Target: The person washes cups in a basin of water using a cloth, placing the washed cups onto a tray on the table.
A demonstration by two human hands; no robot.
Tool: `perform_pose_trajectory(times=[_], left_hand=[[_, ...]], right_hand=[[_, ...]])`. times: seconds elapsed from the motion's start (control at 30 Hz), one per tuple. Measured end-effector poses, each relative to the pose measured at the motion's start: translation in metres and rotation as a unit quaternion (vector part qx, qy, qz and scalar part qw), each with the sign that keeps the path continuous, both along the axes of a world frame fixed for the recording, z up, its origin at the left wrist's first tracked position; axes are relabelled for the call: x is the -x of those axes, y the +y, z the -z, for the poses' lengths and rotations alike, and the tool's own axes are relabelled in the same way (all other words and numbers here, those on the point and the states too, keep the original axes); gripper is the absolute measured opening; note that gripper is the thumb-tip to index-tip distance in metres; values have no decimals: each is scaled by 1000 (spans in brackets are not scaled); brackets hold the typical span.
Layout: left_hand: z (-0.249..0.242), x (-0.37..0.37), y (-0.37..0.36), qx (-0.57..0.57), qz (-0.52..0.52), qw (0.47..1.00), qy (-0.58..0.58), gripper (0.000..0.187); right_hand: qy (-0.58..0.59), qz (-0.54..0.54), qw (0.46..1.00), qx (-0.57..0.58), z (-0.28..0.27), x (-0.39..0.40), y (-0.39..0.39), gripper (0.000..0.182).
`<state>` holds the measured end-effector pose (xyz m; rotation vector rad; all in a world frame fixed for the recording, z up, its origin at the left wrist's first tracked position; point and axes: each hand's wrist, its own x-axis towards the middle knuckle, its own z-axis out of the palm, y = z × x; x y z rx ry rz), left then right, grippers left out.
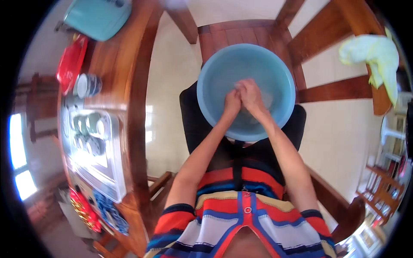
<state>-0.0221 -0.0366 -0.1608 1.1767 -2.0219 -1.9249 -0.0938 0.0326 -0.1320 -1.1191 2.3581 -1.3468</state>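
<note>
A light blue plastic basin holding cloudy water rests on a wooden chair seat in front of my lap. Over the middle of it, my left hand and my right hand are pressed close together, wrists inside the rim. The fingers of the left are curled in. Those of the right bend toward the left hand, slightly blurred. I cannot tell what is held between them. A pale, indistinct shape shows in the water beside my right hand.
On the wooden table at left are a clear plastic tray with several green cups, a patterned cup, a red dish and a turquoise container. A yellow-white cloth hangs over the chair at right.
</note>
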Motion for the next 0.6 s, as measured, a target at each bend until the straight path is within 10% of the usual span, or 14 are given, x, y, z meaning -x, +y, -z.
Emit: perform_pose_trajectory(times=[0.13,0.2,0.43,0.53,0.6], left_hand=[[3,-7,5,199,43,979,27,25],[-10,-6,6,-132,-92,987,20,24],[5,-3,0,-139,-125,982,24,25],[15,-2,3,-108,-160,981,6,27],[17,-3,5,178,-17,983,-40,30]], right_hand=[[-7,49,994,-101,9,26,14,17],[22,52,986,-155,15,30,25,17],[-11,13,984,-177,1,6,23,19],[-18,46,999,-21,-7,-6,9,18],[-32,-7,999,-9,-26,-16,4,18]])
